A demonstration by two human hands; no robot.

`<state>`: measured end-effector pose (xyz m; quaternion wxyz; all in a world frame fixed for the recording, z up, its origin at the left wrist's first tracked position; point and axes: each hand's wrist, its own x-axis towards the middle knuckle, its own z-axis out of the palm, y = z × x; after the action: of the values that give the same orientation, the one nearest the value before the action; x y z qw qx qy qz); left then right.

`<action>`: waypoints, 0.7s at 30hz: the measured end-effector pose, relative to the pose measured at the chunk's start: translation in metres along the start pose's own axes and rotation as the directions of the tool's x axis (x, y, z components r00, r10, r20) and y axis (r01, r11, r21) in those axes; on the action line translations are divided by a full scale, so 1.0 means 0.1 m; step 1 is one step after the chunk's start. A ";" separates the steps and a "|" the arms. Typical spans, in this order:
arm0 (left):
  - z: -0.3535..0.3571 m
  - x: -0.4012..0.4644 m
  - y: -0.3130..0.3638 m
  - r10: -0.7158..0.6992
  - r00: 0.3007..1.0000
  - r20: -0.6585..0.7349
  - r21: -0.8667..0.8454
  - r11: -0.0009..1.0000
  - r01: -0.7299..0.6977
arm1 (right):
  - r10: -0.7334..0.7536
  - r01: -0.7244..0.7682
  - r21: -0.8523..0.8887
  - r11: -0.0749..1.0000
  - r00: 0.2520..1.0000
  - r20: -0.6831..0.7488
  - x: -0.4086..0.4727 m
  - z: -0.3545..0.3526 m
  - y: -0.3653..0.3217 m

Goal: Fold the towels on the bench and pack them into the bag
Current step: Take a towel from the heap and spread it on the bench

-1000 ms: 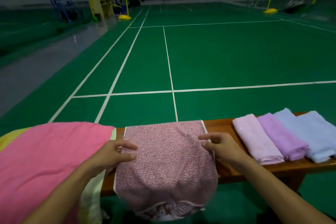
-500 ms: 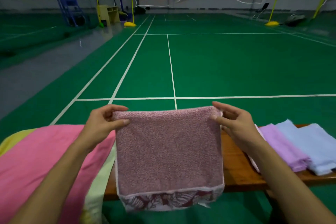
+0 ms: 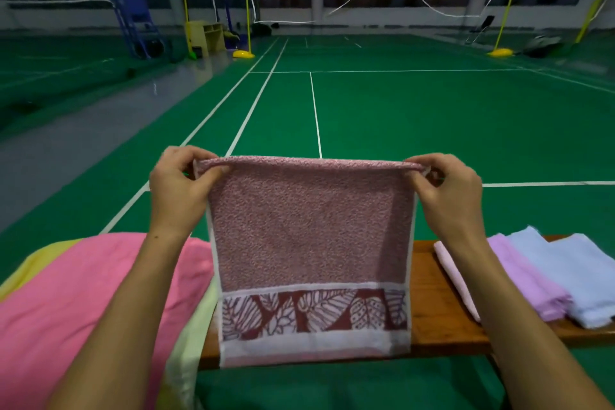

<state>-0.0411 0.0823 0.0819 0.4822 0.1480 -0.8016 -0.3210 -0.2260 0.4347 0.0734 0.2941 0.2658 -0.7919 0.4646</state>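
A: Both hands, left [image 3: 176, 186] & right [image 3: 449, 193], pinch top corners of speckled maroon leaf-bordered terry towel [image 3: 309, 243], hanging upright over brown wooden table [image 3: 432, 309].

B: Surroundings? Pink sheet [image 3: 83, 293] left; folded pink, lilac, blue towels [image 3: 532, 276] right; green badminton court floor [image 3: 399, 116] beyond.

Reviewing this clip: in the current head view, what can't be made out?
- The bag: not in the head view.
- Wooden bench: middle hidden behind the held-up speckled pink towel with leaf border.
- Pale pink folded towel: partly covered by the right forearm.
- Large pink cloth: cut off by the left edge.
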 end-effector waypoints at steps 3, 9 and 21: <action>0.00 0.05 0.09 -0.101 0.994 0.031 -0.119 0.987 0.104 | 0.048 -0.048 0.053 0.997 0.999 0.000 0.08 -0.05 -0.02; -0.10 -0.01 0.28 -0.129 0.982 0.135 -0.272 0.949 0.162 | 0.244 -0.296 0.364 0.883 0.953 0.182 0.03 -0.13 -0.13; -0.63 -0.14 0.82 -0.075 0.973 0.217 -0.258 0.957 0.131 | 0.248 -0.371 0.574 0.730 0.927 0.283 -0.23 -0.70 -0.52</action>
<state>0.0267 0.1283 0.1473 0.3952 0.0886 -0.7868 -0.4657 -0.1592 0.4786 0.1149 0.0334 0.2533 -0.6527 0.7132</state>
